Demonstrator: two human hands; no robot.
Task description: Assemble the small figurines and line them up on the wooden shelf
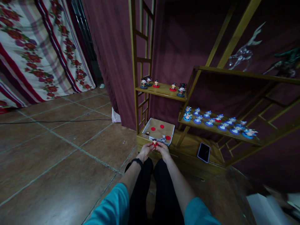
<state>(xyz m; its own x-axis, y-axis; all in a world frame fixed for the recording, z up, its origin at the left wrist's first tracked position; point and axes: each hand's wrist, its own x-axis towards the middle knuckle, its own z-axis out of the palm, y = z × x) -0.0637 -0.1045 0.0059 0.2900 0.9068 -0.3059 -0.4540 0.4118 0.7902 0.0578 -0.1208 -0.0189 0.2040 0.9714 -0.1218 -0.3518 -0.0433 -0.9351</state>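
Note:
Between my two hands, just in front of a shallow white box [158,122], is a small figurine [154,142] with black hair and a red base. My left hand [146,151] grips it from the left, and my right hand [162,148] closes on its right side. Inside the box lie several red discs [162,126], a small dark piece [147,133] and a blue-and-white figurine [163,138]. Similar black-haired figurines, such as one on a red base [173,87], stand on the wooden shelf above the box.
A lower right shelf holds several blue-and-white figurines [210,122]. A phone [203,152] lies on the cabinet's bottom board. Higher up stands a clear glass deer [243,56]. Wooden posts [134,62] frame the shelves. A dark cable [58,121] crosses the tiled floor.

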